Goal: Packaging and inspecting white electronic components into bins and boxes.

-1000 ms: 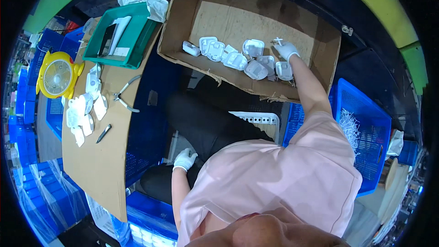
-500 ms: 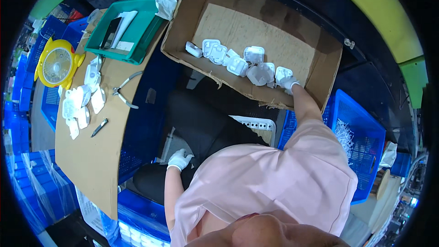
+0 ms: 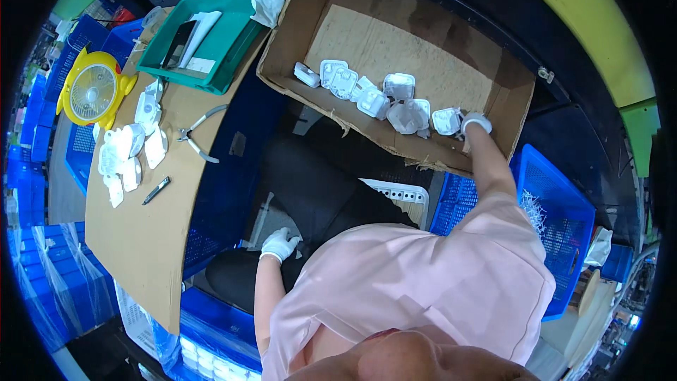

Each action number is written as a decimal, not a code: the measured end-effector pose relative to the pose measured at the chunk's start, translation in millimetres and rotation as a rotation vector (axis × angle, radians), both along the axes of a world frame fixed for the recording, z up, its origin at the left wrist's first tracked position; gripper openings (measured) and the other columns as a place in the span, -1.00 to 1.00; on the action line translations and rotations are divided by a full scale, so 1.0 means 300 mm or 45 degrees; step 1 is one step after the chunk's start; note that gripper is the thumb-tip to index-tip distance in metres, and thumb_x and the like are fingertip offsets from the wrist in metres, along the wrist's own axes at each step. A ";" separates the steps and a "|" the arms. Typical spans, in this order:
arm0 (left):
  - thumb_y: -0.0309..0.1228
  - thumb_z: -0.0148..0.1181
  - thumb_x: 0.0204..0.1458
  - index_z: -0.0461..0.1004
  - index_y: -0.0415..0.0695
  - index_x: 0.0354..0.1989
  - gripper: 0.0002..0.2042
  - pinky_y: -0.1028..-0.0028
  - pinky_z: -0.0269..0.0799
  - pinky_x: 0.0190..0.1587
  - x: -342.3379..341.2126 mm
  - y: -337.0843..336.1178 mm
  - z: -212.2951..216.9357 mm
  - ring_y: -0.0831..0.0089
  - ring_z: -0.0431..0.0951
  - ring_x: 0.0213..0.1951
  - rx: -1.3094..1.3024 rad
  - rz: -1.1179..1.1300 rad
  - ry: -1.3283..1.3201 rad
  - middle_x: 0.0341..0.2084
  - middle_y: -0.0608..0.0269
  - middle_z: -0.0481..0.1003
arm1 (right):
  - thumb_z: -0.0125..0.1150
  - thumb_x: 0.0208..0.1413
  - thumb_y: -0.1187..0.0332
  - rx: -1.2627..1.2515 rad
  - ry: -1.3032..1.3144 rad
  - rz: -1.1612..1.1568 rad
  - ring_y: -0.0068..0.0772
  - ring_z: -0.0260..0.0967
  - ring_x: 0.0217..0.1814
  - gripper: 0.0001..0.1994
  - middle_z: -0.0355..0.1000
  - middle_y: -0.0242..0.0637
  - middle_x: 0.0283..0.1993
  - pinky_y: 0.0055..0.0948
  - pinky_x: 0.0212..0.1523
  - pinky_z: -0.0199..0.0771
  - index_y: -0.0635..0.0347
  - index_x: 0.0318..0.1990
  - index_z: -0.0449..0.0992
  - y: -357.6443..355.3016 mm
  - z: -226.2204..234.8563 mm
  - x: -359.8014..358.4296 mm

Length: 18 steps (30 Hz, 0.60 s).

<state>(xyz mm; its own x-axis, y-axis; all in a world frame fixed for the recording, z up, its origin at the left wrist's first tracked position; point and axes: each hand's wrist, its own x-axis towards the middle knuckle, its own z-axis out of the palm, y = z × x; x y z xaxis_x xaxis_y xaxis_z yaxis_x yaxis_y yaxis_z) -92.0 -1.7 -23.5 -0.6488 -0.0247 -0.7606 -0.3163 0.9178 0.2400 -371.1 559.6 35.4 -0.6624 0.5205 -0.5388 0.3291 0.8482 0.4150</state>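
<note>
My right hand (image 3: 477, 124), in a white glove, reaches into the right end of a shallow cardboard box (image 3: 338, 117). It is right beside a white moulded plastic piece (image 3: 446, 121); its fingers point down and are mostly hidden, so any grip cannot be made out. Several similar white plastic pieces (image 3: 371, 101) lie in a loose row along the box's near side. On my dark-trousered leg rests my left hand (image 3: 280, 245), also gloved, its fingers loosely extended and holding nothing.
On the cardboard-topped table (image 3: 141, 261) at left are more white pieces (image 3: 129, 142), wire cutters (image 3: 189, 135), a pen-like tool (image 3: 156, 190), a yellow fan (image 3: 93, 94) and a green tray (image 3: 222, 77). A blue crate (image 3: 564, 240) with white scraps (image 3: 533, 212) stands right of me.
My right hand has shifted right, off the rightmost white piece to the spot beside it. My left hand stays on my leg. The whole view has moved slightly.
</note>
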 end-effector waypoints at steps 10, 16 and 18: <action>0.01 0.07 0.00 0.41 -0.15 0.03 -0.47 0.22 0.29 0.12 0.008 0.000 -0.008 0.05 0.38 0.09 -0.023 -0.001 -0.015 0.04 -0.03 0.40 | 0.24 -0.01 0.24 -1.726 0.864 -0.118 -0.19 0.44 -0.31 -0.67 0.49 -0.19 -0.27 -0.36 -0.17 0.47 0.21 -0.11 0.48 -0.305 -0.047 -0.241; 0.03 0.06 0.03 0.37 -0.14 0.09 -0.44 0.25 0.27 0.14 0.048 0.006 0.020 0.05 0.36 0.11 -0.046 0.089 -0.037 0.06 -0.05 0.39 | 0.04 0.02 0.35 -0.764 0.591 0.667 -0.12 0.28 0.21 -0.64 0.34 -0.05 0.16 -0.27 0.19 0.25 0.16 0.02 0.46 -0.601 -0.281 -0.288; 0.02 0.06 0.03 0.37 -0.15 0.09 -0.43 0.24 0.28 0.13 0.049 0.005 0.024 0.05 0.38 0.09 -0.032 0.086 0.008 0.04 -0.06 0.40 | 0.13 -0.08 0.33 -0.846 0.596 0.161 -0.07 0.38 0.10 -0.59 0.42 0.01 0.04 -0.28 0.09 0.37 0.28 -0.03 0.48 -0.557 -0.348 -0.319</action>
